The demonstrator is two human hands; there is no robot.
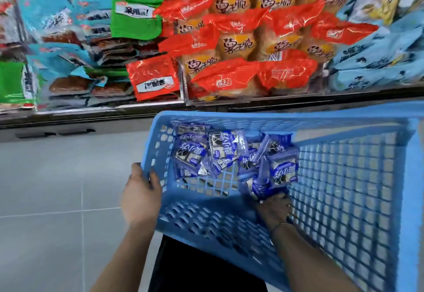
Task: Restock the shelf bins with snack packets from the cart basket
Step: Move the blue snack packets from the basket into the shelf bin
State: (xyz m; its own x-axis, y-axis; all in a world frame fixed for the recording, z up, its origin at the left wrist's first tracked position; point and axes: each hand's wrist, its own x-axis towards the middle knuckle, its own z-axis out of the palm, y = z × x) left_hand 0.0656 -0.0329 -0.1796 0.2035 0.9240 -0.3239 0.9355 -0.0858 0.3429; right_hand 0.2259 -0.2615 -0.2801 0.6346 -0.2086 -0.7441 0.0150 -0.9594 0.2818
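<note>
- Gripping the left rim of the blue basket point(275, 117), the left hand point(141, 190) curls its fingers over the edge.
- Inside the basket, the right hand point(274, 209) is clamped on a bunch of blue snack packets point(278, 174).
- Loose packets point(206, 154) lie on the basket floor towards its far left corner.
- Shelf bins point(275, 98) just beyond hold red-orange packets point(241, 46).

light: bright, even | glare: shelf packets point(241, 39) | blur: motion smear throughout | edges: wide-angle bowing
</note>
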